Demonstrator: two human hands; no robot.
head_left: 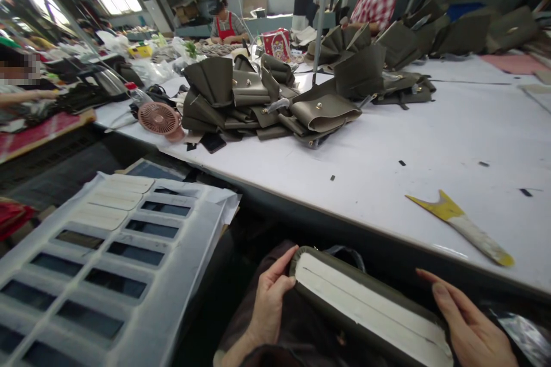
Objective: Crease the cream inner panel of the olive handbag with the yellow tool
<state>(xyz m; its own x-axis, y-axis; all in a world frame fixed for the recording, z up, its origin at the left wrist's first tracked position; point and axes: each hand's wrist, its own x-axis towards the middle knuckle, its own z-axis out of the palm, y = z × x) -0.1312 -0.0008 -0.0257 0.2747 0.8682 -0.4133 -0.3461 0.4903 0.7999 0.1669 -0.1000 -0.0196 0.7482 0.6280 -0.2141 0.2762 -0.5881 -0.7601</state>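
A dark olive handbag (329, 261) lies over my lap below the table edge, its long white panel (370, 309) facing up with a thin dark line along it. My left hand (273, 292) grips the bag's left end, thumb and fingers closed on the rim. At the right end is my right hand (469, 321), its fingers stretched out and apart from the thumb. The palm side is close to the bag's corner; I cannot tell whether it touches. A clear plastic-wrapped part shows behind the bag.
A white table (365, 178) bears a pile of olive bag pieces (258, 109), a pink fan (160, 119) and a yellow notched tool (462, 226). To the left, a slotted white sheet (142, 252) carries white strips (114, 200). Several people work at the back.
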